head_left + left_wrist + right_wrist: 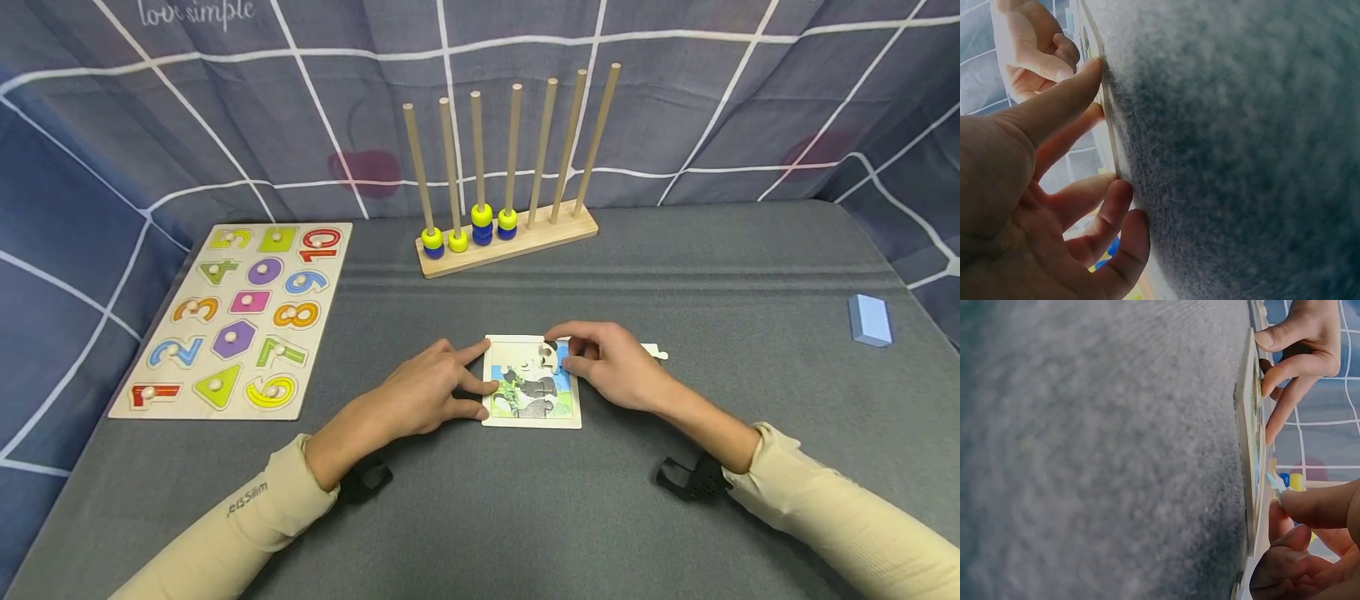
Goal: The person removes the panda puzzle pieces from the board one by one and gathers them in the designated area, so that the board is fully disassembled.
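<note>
A panda jigsaw puzzle (525, 387) in a pale wooden frame lies flat on the table. My left hand (423, 387) rests its spread fingertips on the frame's left edge, which the left wrist view shows from low down. Over the upper right part of the puzzle, my right hand (618, 367) pinches a puzzle piece (1277, 483) between thumb and finger. That piece is tilted, and the fingers hide much of it. Just beyond the right hand lies another puzzle piece (654, 351), partly covered by it.
A number and shape peg board (315, 392) lies at left. Behind the puzzle stands a wooden rack (551, 237) with upright pegs and several yellow and blue beads. A light blue block (870, 320) sits far right. A grid-patterned curtain (675, 108) hangs behind the table.
</note>
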Available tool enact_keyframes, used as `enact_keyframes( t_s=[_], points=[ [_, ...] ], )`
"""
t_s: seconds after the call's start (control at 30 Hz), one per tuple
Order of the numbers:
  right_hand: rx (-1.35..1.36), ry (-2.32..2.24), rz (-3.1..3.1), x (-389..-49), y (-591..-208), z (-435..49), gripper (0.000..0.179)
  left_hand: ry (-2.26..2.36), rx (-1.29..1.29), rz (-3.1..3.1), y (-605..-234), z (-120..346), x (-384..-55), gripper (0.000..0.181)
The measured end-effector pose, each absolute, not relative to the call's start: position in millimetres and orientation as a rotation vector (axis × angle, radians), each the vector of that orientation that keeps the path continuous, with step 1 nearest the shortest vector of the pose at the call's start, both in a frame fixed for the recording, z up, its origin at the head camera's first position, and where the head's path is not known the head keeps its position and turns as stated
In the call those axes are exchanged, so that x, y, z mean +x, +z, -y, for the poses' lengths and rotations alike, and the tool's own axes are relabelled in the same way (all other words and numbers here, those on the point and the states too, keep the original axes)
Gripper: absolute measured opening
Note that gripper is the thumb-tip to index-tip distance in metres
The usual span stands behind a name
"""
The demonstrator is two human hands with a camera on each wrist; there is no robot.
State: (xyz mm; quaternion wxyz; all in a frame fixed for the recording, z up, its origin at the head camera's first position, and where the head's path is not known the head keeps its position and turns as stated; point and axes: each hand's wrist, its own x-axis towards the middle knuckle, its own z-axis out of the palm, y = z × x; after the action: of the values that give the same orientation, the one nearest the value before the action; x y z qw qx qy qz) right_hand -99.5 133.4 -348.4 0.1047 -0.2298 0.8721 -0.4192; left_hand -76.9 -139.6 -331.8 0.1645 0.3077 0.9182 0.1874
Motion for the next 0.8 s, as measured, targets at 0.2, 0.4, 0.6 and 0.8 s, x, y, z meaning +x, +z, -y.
enact_keyframes(
  t_s=[0.2,0.4,0.6,0.8],
  points=[
    [-0.626,-1.278,-2.564,-96,-347,-144,0.028,0.530,0.882,-2.621,-332,139,-76,0.039],
    [-0.556,-1.304,-2.543,-87,-345,-163,0.029,0.537,0.890,-2.620,-331,139,-76,0.039],
    [-0.558,-1.303,-2.595,-80,-342,-182,0.029,0.546,0.889,-2.618,-331,140,-76,0.039],
    [-0.497,-1.301,-2.651,-76,-339,-201,0.028,0.545,0.888,-2.615,-331,140,-76,0.039]
  ],
)
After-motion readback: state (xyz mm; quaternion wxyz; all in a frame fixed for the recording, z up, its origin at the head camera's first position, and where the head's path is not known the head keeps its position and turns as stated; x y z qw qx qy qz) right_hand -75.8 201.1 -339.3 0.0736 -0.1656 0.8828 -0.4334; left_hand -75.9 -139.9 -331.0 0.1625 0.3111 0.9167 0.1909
